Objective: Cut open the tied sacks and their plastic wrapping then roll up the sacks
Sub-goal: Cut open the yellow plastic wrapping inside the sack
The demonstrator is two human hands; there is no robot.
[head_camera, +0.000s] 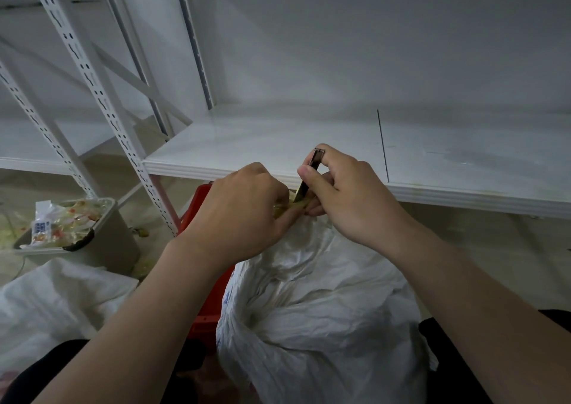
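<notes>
Head view. The left hand is curled, knuckles up, its fingers closed round the gathered neck of a white woven sack. It is pinching a yellowish tie at the top. The right hand grips a slim cutter: the thumb is pressed along its near side, the index finger hooked over its upper end, and the remaining fingers folded beneath. The cutter's lower tip meets the tie between the two hands. The sack stands upright before the person, against a red crate and below the edge of a white shelf. A second white sack lies at lower left, near a bin of wrappers.
</notes>
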